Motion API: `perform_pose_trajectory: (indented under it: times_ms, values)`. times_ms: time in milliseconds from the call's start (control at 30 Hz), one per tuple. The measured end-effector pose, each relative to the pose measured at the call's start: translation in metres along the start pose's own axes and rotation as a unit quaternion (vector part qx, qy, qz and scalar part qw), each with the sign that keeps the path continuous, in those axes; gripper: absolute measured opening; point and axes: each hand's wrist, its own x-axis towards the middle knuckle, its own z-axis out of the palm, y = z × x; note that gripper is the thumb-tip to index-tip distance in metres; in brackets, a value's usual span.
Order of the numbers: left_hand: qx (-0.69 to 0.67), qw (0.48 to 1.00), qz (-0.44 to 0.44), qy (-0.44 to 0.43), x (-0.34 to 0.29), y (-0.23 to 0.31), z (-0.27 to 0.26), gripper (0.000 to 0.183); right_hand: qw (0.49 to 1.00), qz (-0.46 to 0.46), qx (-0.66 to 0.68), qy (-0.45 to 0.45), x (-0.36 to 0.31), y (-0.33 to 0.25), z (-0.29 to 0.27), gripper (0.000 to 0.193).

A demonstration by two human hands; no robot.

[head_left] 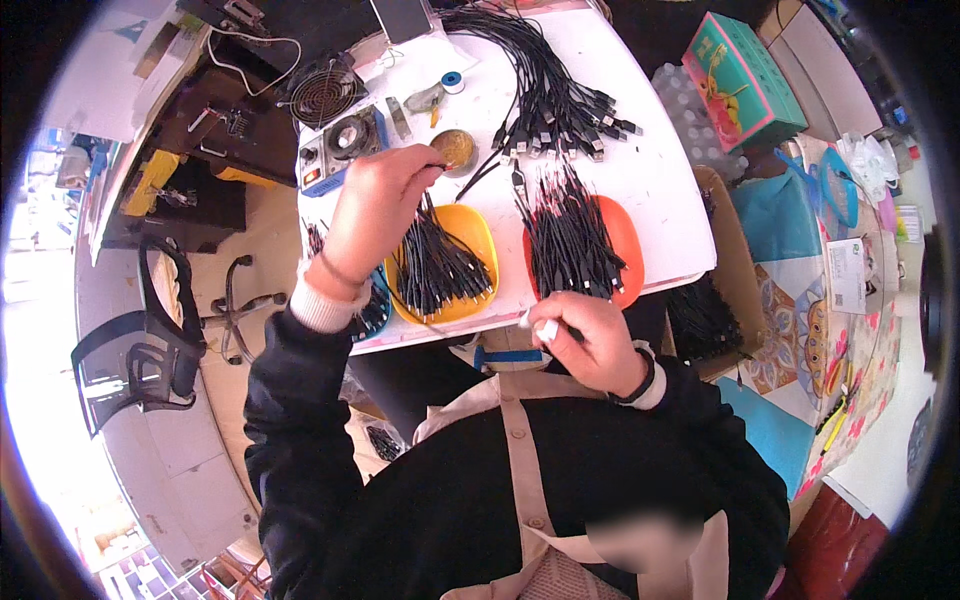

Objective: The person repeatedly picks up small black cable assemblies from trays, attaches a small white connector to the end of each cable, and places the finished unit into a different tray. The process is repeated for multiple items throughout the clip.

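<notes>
1. White table (650, 180) under a head camera, cluttered workshop around it; office chair (150, 340) on the floor to the left.
2. Left hand (380, 200) reaches forward over the table, fingers pressed together, pinching a thin black wire (480, 175) at the fingertips near a round brass tin (456, 148).
3. Right hand (590, 335) sits at the table's near edge, fingers curled, pinching a small white piece (545, 328); what it is I can't tell.
4. Yellow tray (470, 235) holds a pile of short black cables, just right of the left wrist.
5. Orange tray (625, 245) holds another pile, just above the right hand.
6. Long cable bundle (550, 90) with plugs lies farther back.
7. Small fan (322, 95) and control box (340, 145) stand at the table's far left.
8. Teal box (740, 80) sits off to the right.
</notes>
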Motion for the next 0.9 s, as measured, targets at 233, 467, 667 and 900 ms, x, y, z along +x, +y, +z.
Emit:
perform_pose_trajectory:
  times_ms: [233,467,667,900]
  values:
    - [0.117,0.981,0.112,-0.111,0.039,-0.075,0.048,0.008,0.998,-0.019,-0.028,-0.043,0.002,0.008,-0.014,0.012]
    - [0.113,0.982,0.08,-0.13,0.044,-0.089,0.059,0.007,0.998,-0.018,-0.022,-0.061,0.005,0.015,-0.02,0.013]
    - [0.136,0.979,0.076,-0.133,0.045,-0.084,0.062,0.007,0.997,-0.029,-0.021,-0.063,0.006,0.016,-0.019,0.013]
    - [0.115,0.99,0.057,-0.061,0.03,-0.082,0.025,0.009,0.998,-0.02,-0.046,-0.05,0.003,0.011,-0.016,0.014]
